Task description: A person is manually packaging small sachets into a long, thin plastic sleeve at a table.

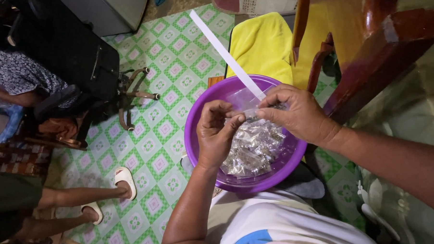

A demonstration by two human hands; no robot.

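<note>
- The left hand point(215, 131) and right hand point(294, 112) meet over the purple bowl point(198, 107), at the centre of the frame.
- Both pinch one small clear packet point(248, 113) between them; the left fingers point(234, 121) are closed on its near edge, the right fingers point(270, 102) on its top.
- A long white strip point(224, 52) runs from under the right fingers toward the upper left of the frame.
- The right hand appears to press strip and packet together; a firm, even pinch looks wise, with the left hand keeping the packet flat.
- Holding the work low over the bowl lets a dropped packet land on the pile of packets point(254, 147) inside.
- A yellow cloth point(260, 44) lies just beyond the bowl.
</note>
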